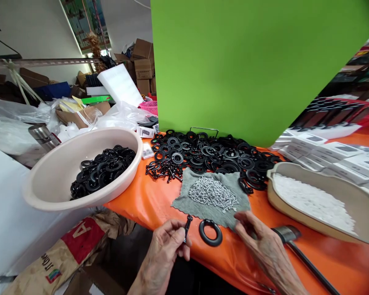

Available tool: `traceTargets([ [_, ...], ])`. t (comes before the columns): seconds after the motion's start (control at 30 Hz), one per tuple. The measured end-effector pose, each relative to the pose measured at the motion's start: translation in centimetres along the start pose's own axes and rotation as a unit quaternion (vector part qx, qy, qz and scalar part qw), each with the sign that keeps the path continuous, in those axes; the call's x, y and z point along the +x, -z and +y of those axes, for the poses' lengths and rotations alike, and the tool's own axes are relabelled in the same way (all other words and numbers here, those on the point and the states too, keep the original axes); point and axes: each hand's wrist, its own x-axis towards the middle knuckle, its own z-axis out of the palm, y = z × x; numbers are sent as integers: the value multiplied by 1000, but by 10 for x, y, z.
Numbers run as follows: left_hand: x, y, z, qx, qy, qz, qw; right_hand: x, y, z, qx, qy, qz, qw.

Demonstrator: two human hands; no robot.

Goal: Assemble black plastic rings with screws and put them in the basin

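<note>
In the head view, your left hand (164, 250) is closed on a small black fitting (188, 228). The thumb and fingers pinch it together, and it stands nearly upright above the hand. This piece looks light and narrow, maybe a little slippery, so it is best to keep hold on its thin body. Your right hand (258, 246) is open, with the fingers apart and a little curved, and it holds nothing. Its fingertips are at the edge of a grey cloth (187, 200), but I cannot tell if they touch it. Between your hands, a black rubber ring (210, 232) lies flat on the orange plastic sheet (147, 209). It seems light and firm, and you can take it easily by the thick outer rim. On the cloth lies a heap of silver screws (213, 194). Behind it are many more black rings (209, 153), and a beige basin (49, 164) holds others at the left. A tray (335, 184) of white granules and a hammer (285, 233) are on the right side.
</note>
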Motion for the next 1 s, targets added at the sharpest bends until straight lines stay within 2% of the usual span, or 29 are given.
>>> traceTargets([
  [0.1,-2,-3,-3,-104,74,-24,992,-16,1,-19,144,-57,-14,988],
  [0.2,-4,-6,-6,-152,116,-29,981,-34,3,-49,291,-123,-38,948],
  [0.3,-7,-9,-8,-167,136,-40,976,-45,5,-79,356,-160,-76,917],
  [0.4,-8,-10,-11,-166,142,-49,975,-51,2,-94,402,-163,-72,898],
  [0.6,-8,-13,-17,-150,131,-61,978,-52,-11,-97,441,-148,-72,882],
  [0.77,-9,-11,-22,-131,111,-69,983,-51,-15,-97,442,-137,-96,881],
  [1.0,-11,-7,-24,-69,99,-64,991,-57,-21,-83,441,-192,-100,871],
])
